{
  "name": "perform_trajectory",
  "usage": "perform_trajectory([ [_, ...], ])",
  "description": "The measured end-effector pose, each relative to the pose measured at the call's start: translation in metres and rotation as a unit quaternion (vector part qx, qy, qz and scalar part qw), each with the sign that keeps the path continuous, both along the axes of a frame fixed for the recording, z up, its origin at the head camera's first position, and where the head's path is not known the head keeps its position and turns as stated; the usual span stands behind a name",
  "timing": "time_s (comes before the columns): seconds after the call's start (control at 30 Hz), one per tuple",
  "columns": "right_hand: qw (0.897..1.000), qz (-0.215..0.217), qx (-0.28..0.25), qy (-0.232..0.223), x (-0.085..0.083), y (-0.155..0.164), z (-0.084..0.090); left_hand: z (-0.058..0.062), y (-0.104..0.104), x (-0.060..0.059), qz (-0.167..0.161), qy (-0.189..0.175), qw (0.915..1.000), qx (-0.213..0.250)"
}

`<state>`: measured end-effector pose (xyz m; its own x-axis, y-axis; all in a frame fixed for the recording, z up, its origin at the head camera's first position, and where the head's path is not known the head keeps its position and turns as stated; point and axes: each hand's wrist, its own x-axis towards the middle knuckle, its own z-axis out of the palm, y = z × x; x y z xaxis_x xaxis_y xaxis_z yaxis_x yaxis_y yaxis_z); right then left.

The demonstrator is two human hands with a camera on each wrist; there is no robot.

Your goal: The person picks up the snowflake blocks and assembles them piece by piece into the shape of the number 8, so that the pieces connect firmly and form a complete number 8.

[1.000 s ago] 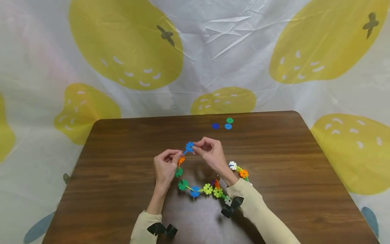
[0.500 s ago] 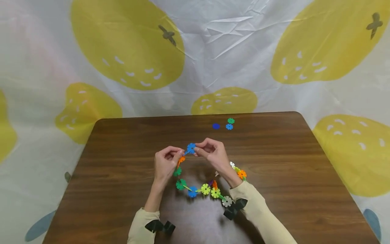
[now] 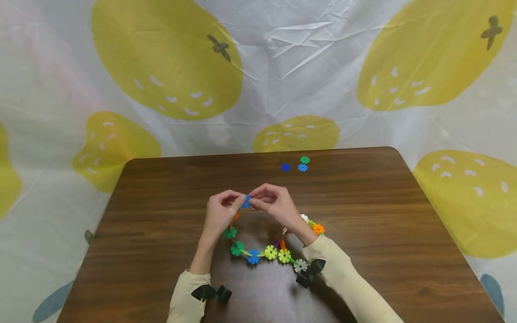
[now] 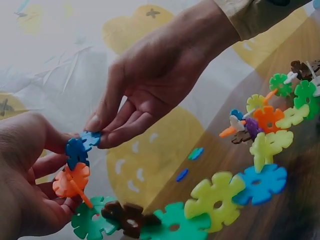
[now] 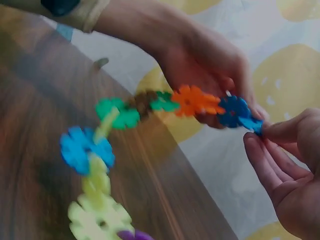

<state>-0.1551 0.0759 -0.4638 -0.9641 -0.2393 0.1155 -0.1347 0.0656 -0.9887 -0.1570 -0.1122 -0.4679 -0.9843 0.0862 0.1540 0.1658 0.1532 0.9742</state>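
Even, soft indoor light from above, faint sheen on the wooden table (image 3: 363,215), soft shadows under the forearms, head view sharp but bowed at the edges, left wrist view dim, right wrist view smeared, probably motion blur.

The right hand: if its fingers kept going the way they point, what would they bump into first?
The right hand points leftward at the blue piece it pinches; straight beyond, it would probably meet the left hand, whose fingertips sit just across, though depth is hard to judge.
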Motion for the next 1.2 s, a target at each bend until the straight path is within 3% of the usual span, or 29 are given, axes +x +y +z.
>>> perform_trajectory([
  [0.13, 0.999, -0.01, 0.038, 0.003, -0.015, 0.014, -0.002, -0.002, -0.004, 0.001, 0.015, -0.016, 0.9998, -0.004],
  [0.3, 0.991, -0.082, 0.106, -0.004, -0.041, 0.046, -0.005, -0.006, -0.01, 0.003, 0.019, -0.033, 0.9992, -0.008],
  [0.4, 0.975, -0.138, 0.171, -0.009, -0.058, 0.068, -0.011, -0.008, -0.013, 0.004, 0.02, -0.045, 0.9988, -0.006],
  [0.6, 0.928, -0.215, 0.305, 0.005, -0.082, 0.111, -0.031, -0.01, -0.016, 0.005, 0.019, -0.041, 0.999, -0.004],
  [0.77, 0.895, -0.221, 0.387, 0.021, -0.095, 0.14, -0.051, -0.01, -0.017, 0.005, 0.025, -0.044, 0.9984, 0.025],
  [0.83, 0.887, -0.219, 0.407, 0.02, -0.098, 0.147, -0.057, -0.009, -0.017, 0.005, 0.027, -0.049, 0.9978, 0.035],
  [1.2, 0.864, -0.191, 0.466, 0.019, -0.1, 0.143, -0.064, -0.007, -0.018, 0.004, 0.018, -0.078, 0.9952, 0.055],
])
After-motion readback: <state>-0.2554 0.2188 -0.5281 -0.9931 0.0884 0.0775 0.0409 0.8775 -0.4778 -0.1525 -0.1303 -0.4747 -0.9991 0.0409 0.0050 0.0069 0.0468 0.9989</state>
